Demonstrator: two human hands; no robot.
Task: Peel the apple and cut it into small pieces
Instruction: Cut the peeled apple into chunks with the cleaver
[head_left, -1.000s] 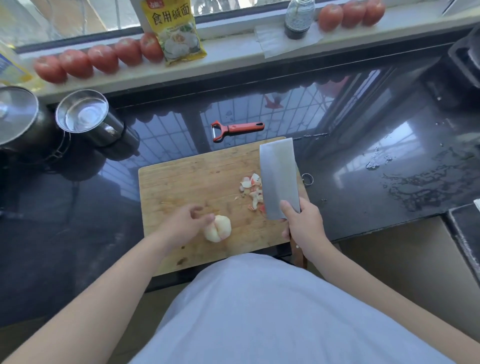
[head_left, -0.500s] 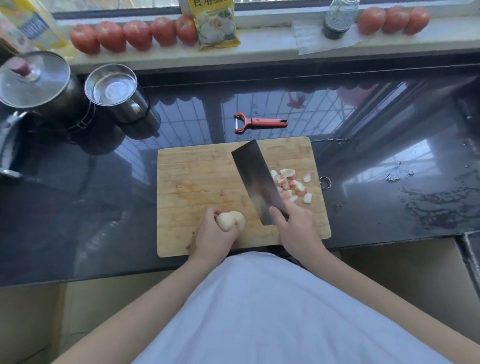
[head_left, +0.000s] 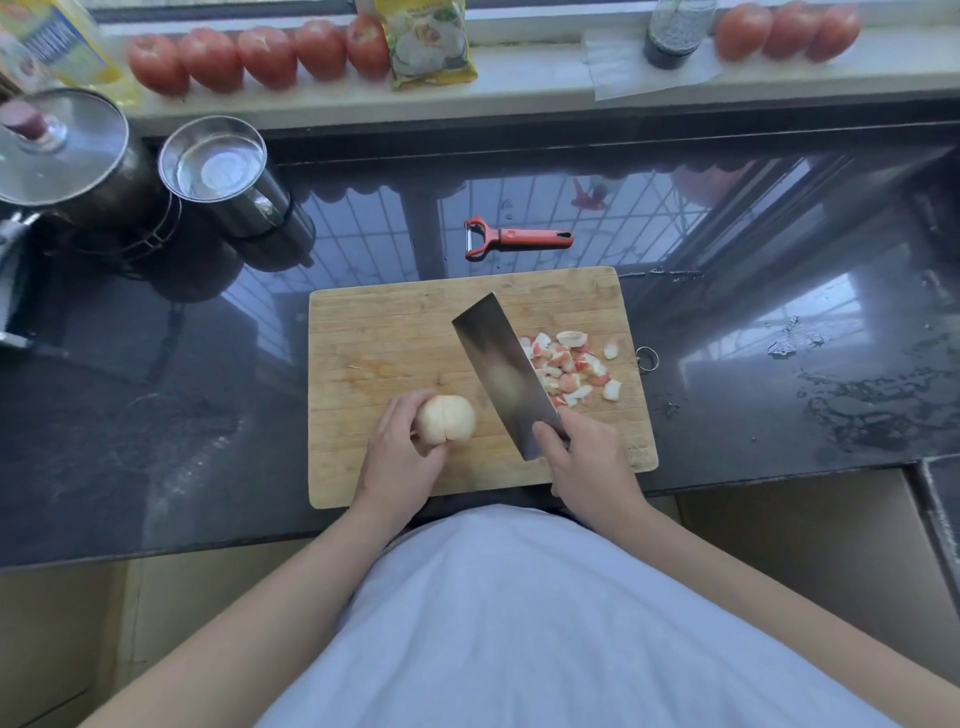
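Observation:
A peeled, pale apple (head_left: 449, 418) rests on the wooden cutting board (head_left: 374, 332), with a cut line down its middle. My left hand (head_left: 400, 457) grips it from the left and below. My right hand (head_left: 587, 467) holds a cleaver (head_left: 501, 369) by its handle; the wide blade tilts up and to the left, just right of the apple. A heap of red and white peel scraps (head_left: 571, 369) lies on the board's right side, partly behind the blade.
A red peeler (head_left: 519, 239) lies on the dark glossy counter behind the board. Two steel pots (head_left: 218, 171) stand at the back left. Tomatoes (head_left: 260, 54), a packet and a bottle line the windowsill. Water patches (head_left: 857, 410) wet the counter at right.
The cleaver swung from flat over the board's right edge to tilted beside the apple. My left hand closed round the apple. The camera view shifted left.

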